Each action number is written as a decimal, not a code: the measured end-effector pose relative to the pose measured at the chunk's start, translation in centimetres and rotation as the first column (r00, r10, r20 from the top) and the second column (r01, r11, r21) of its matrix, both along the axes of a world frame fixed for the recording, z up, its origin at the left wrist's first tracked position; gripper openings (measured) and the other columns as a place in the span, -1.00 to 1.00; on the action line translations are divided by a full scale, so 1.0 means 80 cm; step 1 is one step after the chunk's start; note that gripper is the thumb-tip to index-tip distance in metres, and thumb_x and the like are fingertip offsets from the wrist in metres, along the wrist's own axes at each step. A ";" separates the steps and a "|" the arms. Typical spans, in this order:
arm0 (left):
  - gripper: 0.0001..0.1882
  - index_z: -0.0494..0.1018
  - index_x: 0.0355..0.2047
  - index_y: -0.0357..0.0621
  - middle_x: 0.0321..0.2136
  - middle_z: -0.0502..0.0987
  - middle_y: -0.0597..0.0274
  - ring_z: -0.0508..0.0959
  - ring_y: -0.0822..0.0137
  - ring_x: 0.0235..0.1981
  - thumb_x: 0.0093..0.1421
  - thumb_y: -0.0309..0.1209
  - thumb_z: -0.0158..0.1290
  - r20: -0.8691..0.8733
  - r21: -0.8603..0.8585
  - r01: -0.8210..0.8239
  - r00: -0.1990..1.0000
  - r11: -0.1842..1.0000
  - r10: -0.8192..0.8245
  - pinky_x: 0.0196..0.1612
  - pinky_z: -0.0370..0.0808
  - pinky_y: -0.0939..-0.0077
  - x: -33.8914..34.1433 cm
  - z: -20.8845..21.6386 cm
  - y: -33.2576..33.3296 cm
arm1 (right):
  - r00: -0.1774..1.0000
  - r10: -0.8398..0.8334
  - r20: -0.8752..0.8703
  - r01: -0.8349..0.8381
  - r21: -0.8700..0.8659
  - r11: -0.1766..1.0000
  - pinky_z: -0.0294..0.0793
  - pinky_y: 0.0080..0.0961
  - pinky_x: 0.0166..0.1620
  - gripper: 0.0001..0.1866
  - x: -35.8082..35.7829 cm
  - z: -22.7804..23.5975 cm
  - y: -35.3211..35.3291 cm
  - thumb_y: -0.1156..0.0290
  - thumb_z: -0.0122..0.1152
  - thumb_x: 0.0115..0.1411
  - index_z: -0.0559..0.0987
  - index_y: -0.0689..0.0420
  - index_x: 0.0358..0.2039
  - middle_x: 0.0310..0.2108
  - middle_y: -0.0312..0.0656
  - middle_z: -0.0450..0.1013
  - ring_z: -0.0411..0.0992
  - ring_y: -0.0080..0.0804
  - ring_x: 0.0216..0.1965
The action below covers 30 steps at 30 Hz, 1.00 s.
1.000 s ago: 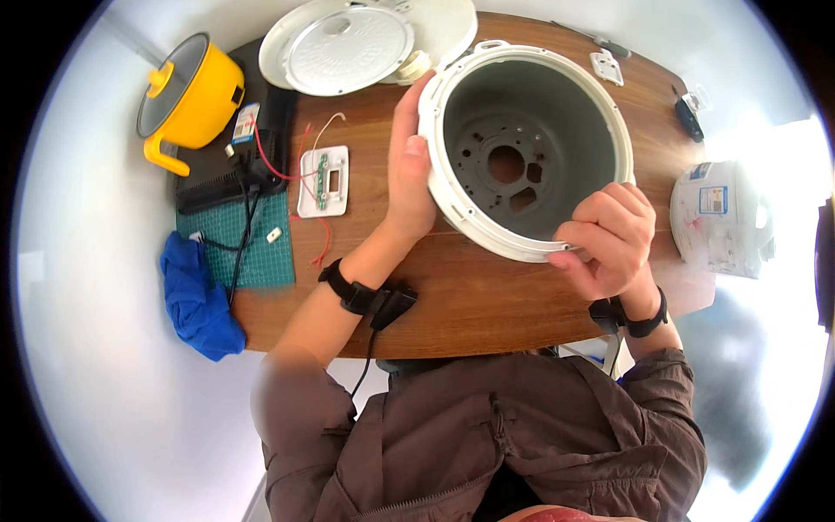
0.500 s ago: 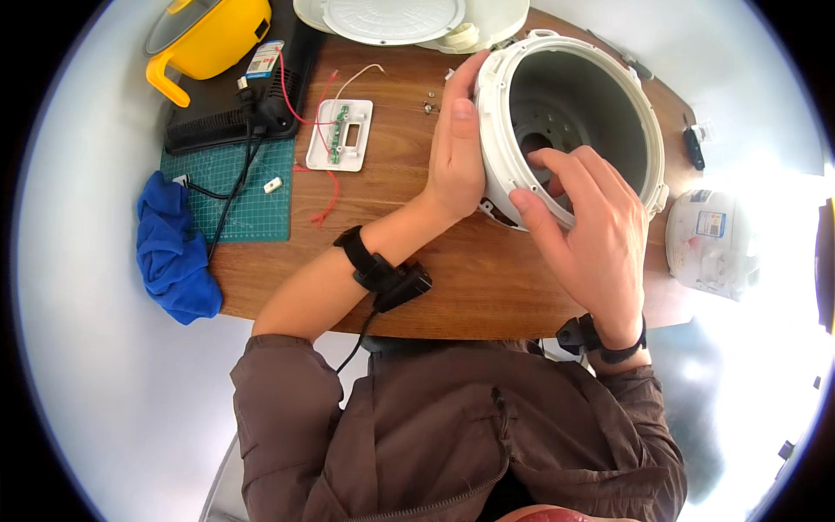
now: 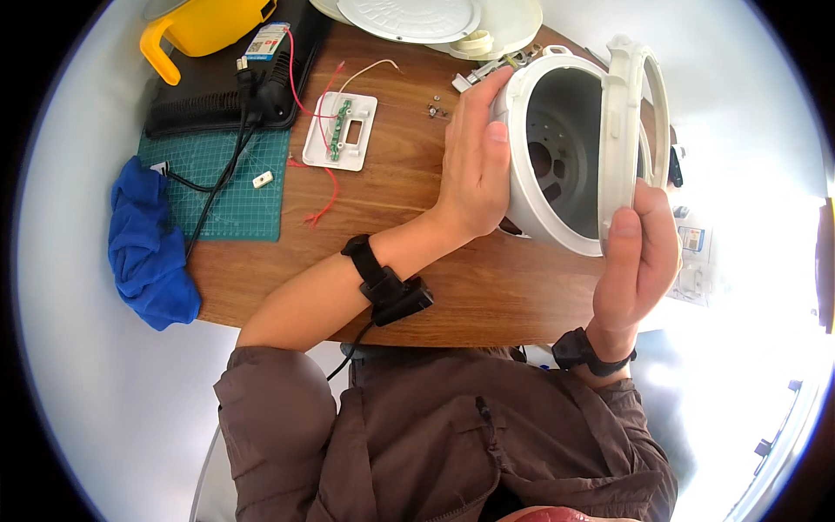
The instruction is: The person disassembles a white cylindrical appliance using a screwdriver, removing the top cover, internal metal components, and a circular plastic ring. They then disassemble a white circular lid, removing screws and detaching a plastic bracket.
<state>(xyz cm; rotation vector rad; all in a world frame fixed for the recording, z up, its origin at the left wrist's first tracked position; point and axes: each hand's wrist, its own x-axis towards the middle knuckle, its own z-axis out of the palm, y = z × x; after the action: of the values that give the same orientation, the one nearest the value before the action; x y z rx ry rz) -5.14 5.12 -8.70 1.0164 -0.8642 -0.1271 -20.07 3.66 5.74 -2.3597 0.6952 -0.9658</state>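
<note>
Between the hands, a white, grey-lined cylindrical housing (image 3: 570, 130) was braced by the flattened left hand (image 3: 476, 165); by its right rim, a tilted white plastic ring (image 3: 616, 139) was gripped by the right hand (image 3: 639, 252)!

No wording can be read: small print is carried by a white-and-blue rectangular label (image 3: 265, 41) on a black ridged plastic case (image 3: 213, 87) — and by a blue-edged label (image 3: 693, 238) on a glare-washed white plastic body (image 3: 693, 280) — both illegible.
</note>
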 end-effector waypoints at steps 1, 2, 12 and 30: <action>-0.44 0.24 0.31 -0.35 0.18 0.40 -0.15 0.38 -0.08 0.19 0.49 -0.19 -0.34 0.002 -0.008 0.002 1.000 1.000 -0.002 0.30 0.23 0.13 0.001 0.000 -0.001 | 1.000 -0.016 0.019 0.016 -0.025 1.000 0.20 -0.57 -0.43 -0.80 -0.004 -0.001 -0.001 0.42 0.05 0.36 0.48 0.28 -0.36 -0.57 -0.25 0.31 0.23 -0.51 -0.54; -0.44 0.24 0.32 -0.34 0.18 0.39 -0.15 0.38 -0.07 0.20 0.49 -0.19 -0.34 0.025 -0.007 -0.005 1.000 1.000 0.005 0.31 0.22 0.13 0.001 0.000 -0.001 | 0.999 -0.031 0.041 0.033 -0.049 0.998 0.20 -0.58 -0.42 -0.80 -0.010 -0.005 -0.003 0.41 0.06 0.36 0.47 0.29 -0.36 -0.56 -0.25 0.32 0.23 -0.51 -0.53; -0.32 0.11 0.38 -0.36 0.27 0.26 -0.07 0.29 0.13 0.28 0.52 -0.03 -0.26 -0.003 -0.096 0.170 0.985 0.981 -0.171 0.36 0.17 0.24 0.007 -0.005 -0.006 | 0.584 0.114 0.804 -0.454 0.207 0.867 0.01 -0.51 -0.39 -0.53 -0.100 0.019 -0.064 -0.13 0.19 0.37 0.35 0.02 -0.29 -0.54 -0.41 0.10 0.05 -0.56 -0.51; -0.16 -0.07 0.50 -0.21 0.40 0.11 -0.02 0.23 0.16 0.37 0.37 0.04 -0.18 -0.080 0.081 0.249 0.967 0.965 -0.242 0.40 0.22 0.20 -0.002 0.017 0.008 | 0.663 0.089 0.743 -0.301 0.155 0.941 -0.02 -0.52 -0.48 -0.63 -0.118 0.004 -0.078 -0.04 -0.02 0.49 0.31 -0.02 -0.32 -0.64 -0.44 0.13 -0.03 -0.61 -0.63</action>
<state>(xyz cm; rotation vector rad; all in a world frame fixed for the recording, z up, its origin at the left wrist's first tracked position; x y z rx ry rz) -5.30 5.73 -7.37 0.9797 -0.9252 -0.4133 -29.55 -2.56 6.04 -1.5505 0.2098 -1.4693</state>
